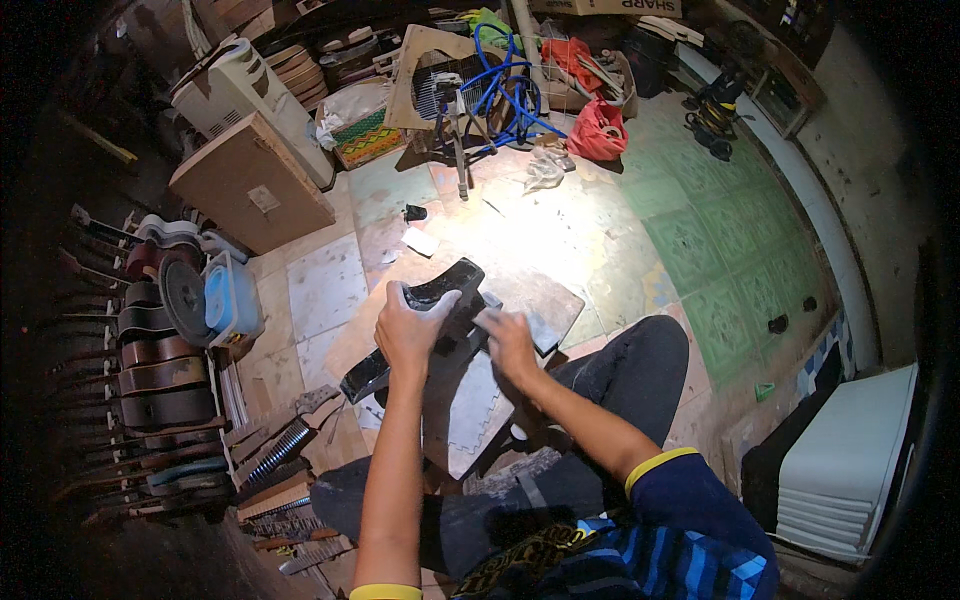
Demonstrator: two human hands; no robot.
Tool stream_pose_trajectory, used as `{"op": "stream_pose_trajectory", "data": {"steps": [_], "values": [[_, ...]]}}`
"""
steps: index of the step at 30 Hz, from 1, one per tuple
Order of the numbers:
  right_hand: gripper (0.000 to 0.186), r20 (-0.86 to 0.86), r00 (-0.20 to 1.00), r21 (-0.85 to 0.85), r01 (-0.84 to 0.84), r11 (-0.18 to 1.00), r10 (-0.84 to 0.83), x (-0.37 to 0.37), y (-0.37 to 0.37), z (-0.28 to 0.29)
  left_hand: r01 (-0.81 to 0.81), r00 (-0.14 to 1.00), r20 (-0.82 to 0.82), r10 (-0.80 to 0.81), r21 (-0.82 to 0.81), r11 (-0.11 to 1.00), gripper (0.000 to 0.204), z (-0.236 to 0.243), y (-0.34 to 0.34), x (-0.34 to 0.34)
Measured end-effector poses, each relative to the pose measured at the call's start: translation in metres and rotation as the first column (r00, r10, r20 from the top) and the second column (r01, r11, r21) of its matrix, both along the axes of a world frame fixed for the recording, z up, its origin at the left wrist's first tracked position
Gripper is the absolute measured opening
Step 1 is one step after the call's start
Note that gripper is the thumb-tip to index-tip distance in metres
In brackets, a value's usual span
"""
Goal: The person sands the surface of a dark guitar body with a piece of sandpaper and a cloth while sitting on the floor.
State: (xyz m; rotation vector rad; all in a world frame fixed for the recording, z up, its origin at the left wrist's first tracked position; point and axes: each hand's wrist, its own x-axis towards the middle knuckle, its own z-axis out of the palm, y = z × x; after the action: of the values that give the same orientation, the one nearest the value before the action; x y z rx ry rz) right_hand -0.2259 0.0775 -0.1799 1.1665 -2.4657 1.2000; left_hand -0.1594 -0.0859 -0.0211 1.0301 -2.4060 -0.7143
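Down by the knees, the person sits on the floor in dark trousers [600, 400] and a blue patterned shirt with yellow cuffs, both forearms reaching forward from below. Their left hand [408, 330] is clamped over the top edge of a glossy black curved piece [440, 320] (it looks like the bent side of a guitar body, though I can't swear to it), fingers wrapped over the rim, seemingly to keep it from rocking. The right hand [510, 338] lies flat on the same piece just beside the left, palm pressed down on what may be a small pad or sheet under it; whether it grips anything I cannot tell. The black piece stands on edge on a wooden board [545, 295] on the floor tiles, with a grey foam mat [475, 410] beneath the near end, probably so the finish isn't scraped.

To the left, a row of dark guitar bodies [155, 370] is stacked on edge, close at hand, with a blue tub [232, 298] beside them. Farther out, on the lit floor, lie a scrap of white paper [420, 241] and a crumpled rag [545, 170]. Beyond those sit a red bag [598, 130], a coil of blue hose [510, 95], a wooden guitar-shaped frame [425, 70], and a brown cardboard box [250, 185].
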Motion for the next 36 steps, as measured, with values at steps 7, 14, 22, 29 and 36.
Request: {"op": "stream_pose_trajectory", "data": {"steps": [7,14,22,29,36], "values": [[0.066,0.063,0.989,0.048,0.128,0.991,-0.131,0.008,-0.025,-0.007,-0.035,0.999,0.034,0.032,0.074,0.997,0.077,-0.001,-0.032,-0.009],[0.068,0.017,0.978,0.144,0.204,0.968,-0.208,0.002,-0.030,-0.016,-0.064,0.995,0.079,0.056,0.103,0.993,0.082,-0.006,-0.047,-0.012],[0.075,0.040,0.973,0.152,0.217,0.964,-0.226,0.006,-0.036,-0.017,-0.093,0.992,0.104,0.078,0.150,0.984,0.076,-0.013,-0.063,-0.020],[0.069,0.077,0.989,0.343,0.096,0.935,-0.130,0.011,-0.039,-0.023,-0.102,0.993,0.078,0.090,0.161,0.982,0.072,-0.014,-0.065,-0.024],[0.070,0.021,0.979,0.248,0.192,0.950,-0.203,0.011,-0.044,-0.020,-0.091,0.995,0.053,0.085,0.144,0.985,0.071,-0.016,-0.065,-0.023]]}}
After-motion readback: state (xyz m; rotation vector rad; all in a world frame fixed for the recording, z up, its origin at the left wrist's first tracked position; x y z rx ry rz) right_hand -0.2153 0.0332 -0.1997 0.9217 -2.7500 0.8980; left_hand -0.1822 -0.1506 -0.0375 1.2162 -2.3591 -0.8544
